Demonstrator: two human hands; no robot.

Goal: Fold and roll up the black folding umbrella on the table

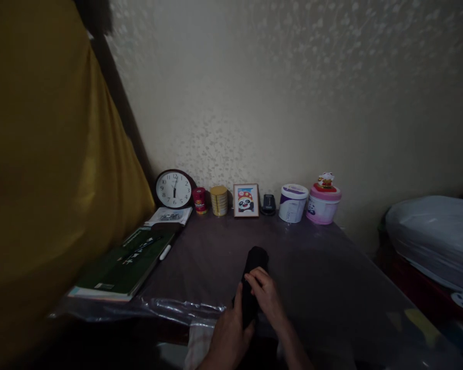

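A long black object, perhaps a folded umbrella or rolled cloth, lies lengthwise on the dark table near its front edge. My left hand grips its near end from the left, thumb up along its side. My right hand is closed over its middle from the right, fingers curled on top. The far end of the black object sticks out beyond both hands.
Along the wall stand a round clock, a red tin, a gold tin, a framed panda picture, a white tub and a pink tub. Green book at left; yellow curtain beside it.
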